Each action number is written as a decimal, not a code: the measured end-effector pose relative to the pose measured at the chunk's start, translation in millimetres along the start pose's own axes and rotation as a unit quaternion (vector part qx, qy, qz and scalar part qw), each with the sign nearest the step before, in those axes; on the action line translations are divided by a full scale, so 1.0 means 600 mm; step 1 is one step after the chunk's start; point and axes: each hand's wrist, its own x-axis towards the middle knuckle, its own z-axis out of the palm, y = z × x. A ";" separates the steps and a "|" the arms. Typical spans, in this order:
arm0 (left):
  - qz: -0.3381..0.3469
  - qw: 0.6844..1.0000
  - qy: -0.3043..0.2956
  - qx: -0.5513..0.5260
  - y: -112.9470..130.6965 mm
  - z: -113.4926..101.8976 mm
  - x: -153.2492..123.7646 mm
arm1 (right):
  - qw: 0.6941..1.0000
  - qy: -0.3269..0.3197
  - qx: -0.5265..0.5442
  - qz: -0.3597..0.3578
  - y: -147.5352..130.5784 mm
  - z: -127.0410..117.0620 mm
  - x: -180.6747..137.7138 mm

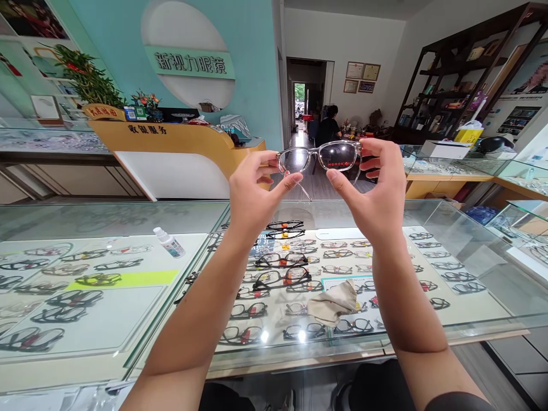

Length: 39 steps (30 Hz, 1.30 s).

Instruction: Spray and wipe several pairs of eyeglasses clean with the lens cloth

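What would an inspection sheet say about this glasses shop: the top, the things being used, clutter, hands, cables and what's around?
Surface: glass display counter, with rows of display eyeglasses showing through
Job's things: clear-framed eyeglasses, held up, red lettering on one lens
Clutter: beige cloth; spray bottle to the left
Hands: left hand and right hand each grip one side
Cables: nothing seen
Surroundings: teal wall, cashier desk, another person behind

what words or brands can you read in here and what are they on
"新视力眼镜" on the wall sign
"收银服务" on the front counter
Red lettering on one lens of the held-up glasses: too blurred to be sure
Blue card in the display case: only scraps show
Too small or blurred: planter, spray bottle, framed sheets
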 end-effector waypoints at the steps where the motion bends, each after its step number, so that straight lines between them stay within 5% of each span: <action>1: -0.002 1.000 -0.002 -0.001 -0.001 0.000 0.000 | 1.000 0.001 0.000 0.001 0.000 0.000 0.000; 25: 0.132 0.977 0.113 0.123 0.027 -0.003 -0.009 | 0.991 -0.093 0.056 0.076 0.031 0.006 0.007; 33: 0.099 0.981 0.106 0.126 0.031 -0.006 -0.010 | 0.993 -0.084 0.054 0.069 0.031 0.011 0.006; 39: 0.095 0.992 0.079 0.030 0.000 -0.003 -0.001 | 0.998 -0.019 0.059 -0.006 0.033 0.015 0.000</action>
